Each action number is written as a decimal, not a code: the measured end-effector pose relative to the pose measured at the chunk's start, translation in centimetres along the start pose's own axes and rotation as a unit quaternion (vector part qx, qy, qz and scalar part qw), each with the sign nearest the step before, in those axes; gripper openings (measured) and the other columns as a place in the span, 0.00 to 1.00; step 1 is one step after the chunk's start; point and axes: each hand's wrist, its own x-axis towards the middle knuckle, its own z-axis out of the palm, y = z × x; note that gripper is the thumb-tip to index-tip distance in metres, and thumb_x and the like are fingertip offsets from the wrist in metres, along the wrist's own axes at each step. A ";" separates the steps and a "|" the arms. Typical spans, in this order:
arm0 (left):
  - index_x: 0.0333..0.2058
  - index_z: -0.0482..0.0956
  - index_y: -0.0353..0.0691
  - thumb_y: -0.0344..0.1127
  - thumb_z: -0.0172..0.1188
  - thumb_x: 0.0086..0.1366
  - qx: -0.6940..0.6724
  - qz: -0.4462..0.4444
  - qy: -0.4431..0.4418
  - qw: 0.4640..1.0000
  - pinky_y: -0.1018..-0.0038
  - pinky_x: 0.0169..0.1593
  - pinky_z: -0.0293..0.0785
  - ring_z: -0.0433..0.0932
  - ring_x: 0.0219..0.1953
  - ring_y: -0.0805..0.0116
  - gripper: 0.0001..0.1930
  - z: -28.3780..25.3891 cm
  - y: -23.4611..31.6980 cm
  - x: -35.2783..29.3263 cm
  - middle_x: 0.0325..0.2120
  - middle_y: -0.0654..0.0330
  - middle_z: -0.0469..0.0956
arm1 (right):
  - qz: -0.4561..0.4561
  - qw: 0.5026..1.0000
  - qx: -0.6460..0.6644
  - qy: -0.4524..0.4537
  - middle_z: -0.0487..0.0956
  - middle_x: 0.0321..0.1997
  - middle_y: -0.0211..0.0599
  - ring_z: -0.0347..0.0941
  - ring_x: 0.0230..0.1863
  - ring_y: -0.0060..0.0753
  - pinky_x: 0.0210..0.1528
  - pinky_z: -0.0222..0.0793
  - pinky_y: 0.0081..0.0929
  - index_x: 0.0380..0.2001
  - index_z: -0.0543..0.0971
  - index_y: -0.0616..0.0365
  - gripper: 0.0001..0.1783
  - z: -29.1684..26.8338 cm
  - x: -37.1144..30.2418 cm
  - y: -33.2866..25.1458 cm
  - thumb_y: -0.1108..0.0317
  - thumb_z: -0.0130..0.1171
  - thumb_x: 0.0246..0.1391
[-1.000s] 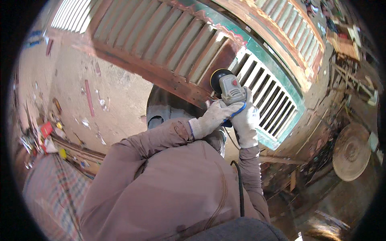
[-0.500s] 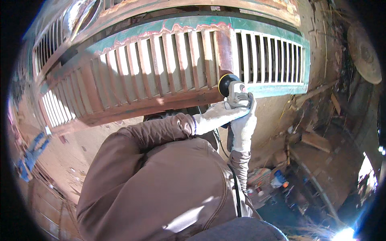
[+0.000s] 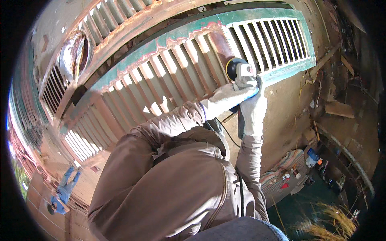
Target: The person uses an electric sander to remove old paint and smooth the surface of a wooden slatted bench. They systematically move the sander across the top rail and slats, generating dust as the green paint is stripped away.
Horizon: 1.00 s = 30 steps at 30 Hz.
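Both my hands wear white knit gloves and are closed around a grey angle grinder (image 3: 246, 71). My left hand (image 3: 228, 98) wraps the tool from the left. My right hand (image 3: 254, 110) grips it from below on the right, partly hiding the body. The grinder's dark round disc (image 3: 232, 69) with a yellow rim lies against the lower end of a brown upright (image 3: 221, 46) in a slatted wooden panel. Bare brown slats (image 3: 169, 72) stand left of the upright; pale slats in a green frame (image 3: 287, 72) stand right of it.
A second slatted wooden frame (image 3: 116, 30) with a crumpled shiny piece (image 3: 73, 52) lies beyond. A black cord (image 3: 227, 134) hangs below the grinder. At far left is a person in blue (image 3: 62, 197). Wood scraps (image 3: 339, 109) and a striped cloth (image 3: 281, 166) lie at right.
My view has tilted and swung, so the panel slants more. Both hands keep hold of the grinder, its disc still by the upright's lower end. The bright flare at lower right is gone.
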 end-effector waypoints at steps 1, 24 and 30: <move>0.57 0.84 0.47 0.53 0.65 0.71 -0.026 0.035 -0.012 0.999 0.75 0.52 0.78 0.81 0.49 0.76 0.23 -0.9 0.6 0.3 0.48 0.67 0.85 | -0.022 0.999 0.008 0.021 0.87 0.33 0.53 0.87 0.34 0.57 0.35 0.81 0.46 0.70 0.71 0.52 0.52 0.8 0.7 -0.9 0.38 0.78 0.47; 0.54 0.85 0.44 0.56 0.67 0.71 0.027 0.009 -0.037 0.999 0.81 0.32 0.81 0.85 0.31 0.80 0.24 -9.0 7.9 4.7 0.38 0.65 0.87 | -0.041 0.996 0.021 0.072 0.84 0.50 0.59 0.83 0.52 0.60 0.54 0.78 0.47 0.61 0.74 0.60 0.35 4.2 6.6 -8.5 0.58 0.73 0.53; 0.57 0.83 0.42 0.48 0.70 0.71 0.016 0.021 -0.020 0.999 0.81 0.50 0.81 0.83 0.46 0.79 0.22 -8.9 6.2 5.6 0.46 0.64 0.86 | -0.040 0.997 0.042 0.047 0.84 0.51 0.60 0.83 0.54 0.60 0.56 0.79 0.46 0.65 0.72 0.60 0.39 3.6 6.5 -8.5 0.57 0.73 0.54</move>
